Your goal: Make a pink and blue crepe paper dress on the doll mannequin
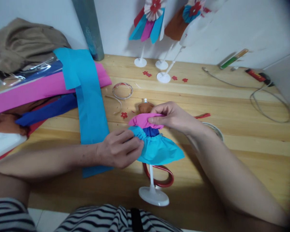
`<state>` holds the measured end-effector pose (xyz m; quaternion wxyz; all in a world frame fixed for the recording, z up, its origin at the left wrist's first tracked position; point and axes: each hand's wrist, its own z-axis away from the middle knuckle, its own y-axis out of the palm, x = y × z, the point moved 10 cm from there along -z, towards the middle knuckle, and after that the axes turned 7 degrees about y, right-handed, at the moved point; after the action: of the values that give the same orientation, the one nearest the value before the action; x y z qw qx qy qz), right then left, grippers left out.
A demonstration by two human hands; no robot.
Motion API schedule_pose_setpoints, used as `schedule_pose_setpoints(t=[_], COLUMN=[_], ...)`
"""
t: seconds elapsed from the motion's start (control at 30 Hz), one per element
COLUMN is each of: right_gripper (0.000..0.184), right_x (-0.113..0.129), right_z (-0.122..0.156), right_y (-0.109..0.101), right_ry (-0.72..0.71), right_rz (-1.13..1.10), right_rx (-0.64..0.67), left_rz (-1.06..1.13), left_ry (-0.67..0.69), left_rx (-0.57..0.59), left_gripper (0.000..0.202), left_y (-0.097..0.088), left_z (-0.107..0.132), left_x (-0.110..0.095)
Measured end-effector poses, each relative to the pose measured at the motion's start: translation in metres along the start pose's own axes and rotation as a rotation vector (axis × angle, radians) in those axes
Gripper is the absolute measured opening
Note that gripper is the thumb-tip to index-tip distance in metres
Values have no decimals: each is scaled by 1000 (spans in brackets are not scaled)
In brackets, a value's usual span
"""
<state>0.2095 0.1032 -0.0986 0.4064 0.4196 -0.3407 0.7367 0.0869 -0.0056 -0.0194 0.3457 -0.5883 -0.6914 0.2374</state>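
Note:
Before me a small dress form on a white stand (153,196) carries a brown top part (145,108), a pink gathered piece (141,121), a dark blue band (151,132) and a turquoise gathered skirt (161,149). My left hand (120,146) is closed, pinching the skirt's upper left edge. With thumb and fingers, my right hand (170,117) pinches the pink piece. Red-handled scissors (168,182) lie behind the stand's pole, their blades hidden. Left of the form runs a long turquoise fabric strip (91,112).
Pink (38,88) and blue fabric (48,109) pile up at left beside a tall grey tube (90,32). Decorated forms on white stands (140,62) line the wall. Red paper flowers (124,115), a wire ring (122,91), a cable (232,82) and a round container (216,130) lie about.

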Motion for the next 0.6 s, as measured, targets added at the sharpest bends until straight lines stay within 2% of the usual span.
schedule_pose_setpoints(t=[0.17,0.33,0.5,0.6], right_gripper=[33,35,27,32], right_x=[4,13,17,19], right_z=[1,6,12,15], right_y=[2,7,5,1], right_ry=[-30,-62,-53,-74], right_rz=[43,72,38,21], right_rx=[25,64,63,70], left_rz=[33,122,336,522], left_ry=[-30,-170,-394,-580], left_rx=[-38,-35,-19,-4], left_gripper=[9,13,7,12], left_y=[-5,-2,5,16], left_z=[1,3,-1,2], left_x=[6,24,55,79])
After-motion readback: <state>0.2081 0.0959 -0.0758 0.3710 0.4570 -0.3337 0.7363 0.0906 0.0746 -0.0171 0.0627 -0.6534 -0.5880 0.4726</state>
